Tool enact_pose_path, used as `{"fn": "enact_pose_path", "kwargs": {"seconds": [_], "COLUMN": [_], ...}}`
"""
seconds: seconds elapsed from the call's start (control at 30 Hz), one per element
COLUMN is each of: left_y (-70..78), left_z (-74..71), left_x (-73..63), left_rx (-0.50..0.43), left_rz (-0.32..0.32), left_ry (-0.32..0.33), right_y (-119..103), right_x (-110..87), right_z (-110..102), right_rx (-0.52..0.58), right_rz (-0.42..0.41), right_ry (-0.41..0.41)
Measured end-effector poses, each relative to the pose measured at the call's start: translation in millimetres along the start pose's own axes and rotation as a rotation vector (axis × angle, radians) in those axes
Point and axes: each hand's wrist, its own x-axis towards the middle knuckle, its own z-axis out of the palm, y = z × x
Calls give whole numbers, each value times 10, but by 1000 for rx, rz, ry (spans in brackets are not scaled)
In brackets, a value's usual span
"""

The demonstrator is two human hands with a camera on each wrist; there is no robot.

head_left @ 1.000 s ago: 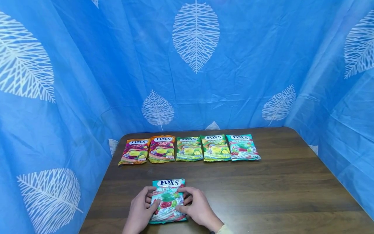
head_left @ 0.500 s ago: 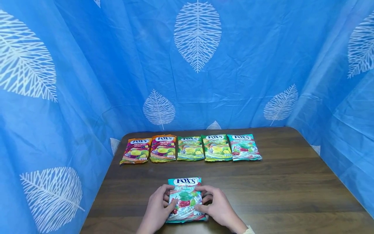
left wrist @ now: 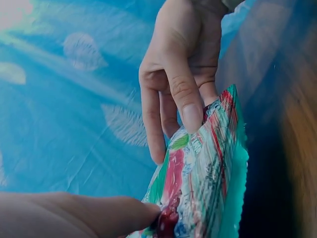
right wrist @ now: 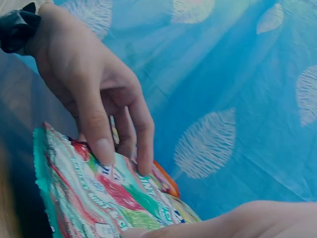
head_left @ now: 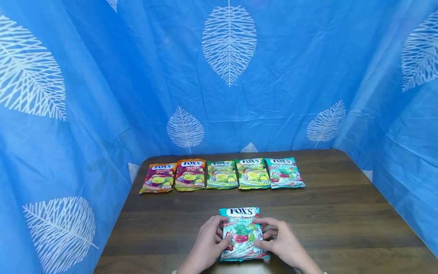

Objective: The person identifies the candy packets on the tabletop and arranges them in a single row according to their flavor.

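A teal Fox's Mint Blossom candy bag is near the front of the table in the head view, its printed face up. My left hand grips its left edge, thumb on the front and fingers around the side. On the opposite edge my right hand pinches it the same way. Close up in the left wrist view, the candy bag bulges between the two thumbs. From the right wrist view, the bag shows its crimped teal end at the left.
Along the far side of the wooden table lies a row of candy bags: two orange Fruits bags, two green Spring Tea bags and a teal Mint Blossom bag. A blue leaf-print cloth encloses the back and sides.
Both hands have carried the Mint Blossom bag from left to right along the front of the table, keeping their hold on its sides. The row behind has stayed in place.
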Motion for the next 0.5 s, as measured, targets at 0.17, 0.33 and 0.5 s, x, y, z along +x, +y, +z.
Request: {"fn": "enact_pose_path", "kwargs": {"seconds": [0.17, 0.33, 0.5], "left_y": [87, 172, 225], "left_z": [104, 234, 391], "left_x": [77, 194, 306], "left_rx": [6, -5, -31], "left_rz": [6, 31, 57], "left_ry": [-54, -99, -124], "right_y": [35, 70, 112], "right_x": [-84, -186, -273], "right_z": [-197, -396, -583], "right_rx": [5, 4, -28], "right_rz": [50, 111, 172], "right_ry": [2, 27, 52]}}
